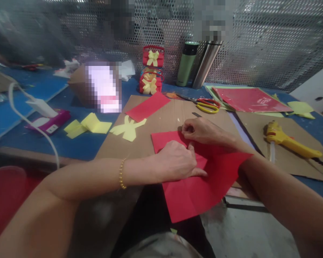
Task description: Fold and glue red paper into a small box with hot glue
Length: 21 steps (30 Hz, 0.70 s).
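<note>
A large sheet of red paper (188,199) lies partly on the brown cardboard and hangs over the front edge toward my lap, its right side bent upward. My left hand (176,161) presses on the paper with curled fingers, gripping it; one finger stretches to the right across the sheet. At the far edge of the paper my right hand (197,129) is closed in a pinch, and what its fingertips hold is hidden. A dark thin tip (196,115) shows just behind that hand. The right forearm passes beside the paper's raised corner.
On the cardboard (107,148) lie a red strip (148,106) and a yellow paper bow shape (128,128). Scissors (207,106), a yellow glue gun (290,139), a red packet (254,99), a green flask (187,64), a steel flask (207,64) and small red bow-trimmed bags (150,84) stand or lie around.
</note>
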Tool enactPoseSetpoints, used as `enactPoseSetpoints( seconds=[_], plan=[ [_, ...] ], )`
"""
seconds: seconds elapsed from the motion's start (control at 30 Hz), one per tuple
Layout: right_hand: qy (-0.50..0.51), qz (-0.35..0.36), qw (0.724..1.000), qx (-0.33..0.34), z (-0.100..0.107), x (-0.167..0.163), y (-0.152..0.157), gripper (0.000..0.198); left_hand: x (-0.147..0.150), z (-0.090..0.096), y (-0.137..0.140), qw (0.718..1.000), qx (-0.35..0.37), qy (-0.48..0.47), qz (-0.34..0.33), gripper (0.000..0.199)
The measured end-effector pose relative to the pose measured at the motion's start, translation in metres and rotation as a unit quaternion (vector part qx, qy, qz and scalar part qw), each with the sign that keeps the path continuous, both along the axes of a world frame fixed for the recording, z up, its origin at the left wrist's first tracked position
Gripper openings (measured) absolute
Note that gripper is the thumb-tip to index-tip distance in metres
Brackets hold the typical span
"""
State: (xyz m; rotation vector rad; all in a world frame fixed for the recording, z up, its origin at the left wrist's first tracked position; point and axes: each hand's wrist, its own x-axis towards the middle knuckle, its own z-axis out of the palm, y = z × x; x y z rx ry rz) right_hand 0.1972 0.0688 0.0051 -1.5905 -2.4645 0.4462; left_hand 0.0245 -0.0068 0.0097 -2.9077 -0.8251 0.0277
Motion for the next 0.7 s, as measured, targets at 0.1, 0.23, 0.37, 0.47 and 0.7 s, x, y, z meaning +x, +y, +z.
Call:
enactPoseSetpoints(
  seconds=[0.1, 0.23, 0.37, 0.47, 0.7],
  plan=[
    [0.050, 0.043, 0.997, -0.040, 0.003, 0.005, 0.000, 0.007, 0.001, 0.001, 0.000, 1.000, -0.007, -0.004, 0.005, 0.084],
    [0.094, 0.060, 0.993, -0.047, 0.004, 0.008, -0.002, 0.027, 0.001, 0.002, -0.001, 1.000, -0.005, 0.008, 0.008, 0.088],
    [0.090, 0.067, 0.993, -0.020, 0.003, 0.003, -0.003, 0.023, 0.001, 0.000, -0.001, 1.000, 0.001, -0.004, 0.005, 0.084],
    [0.077, 0.068, 0.994, -0.022, 0.003, -0.001, -0.005, 0.012, 0.000, -0.001, 0.000, 1.000, 0.003, -0.014, 0.001, 0.081],
    [0.041, 0.058, 0.997, 0.014, 0.000, -0.002, -0.005, 0.014, 0.001, -0.001, -0.001, 1.000, 0.003, -0.010, 0.002, 0.078]
  ],
)
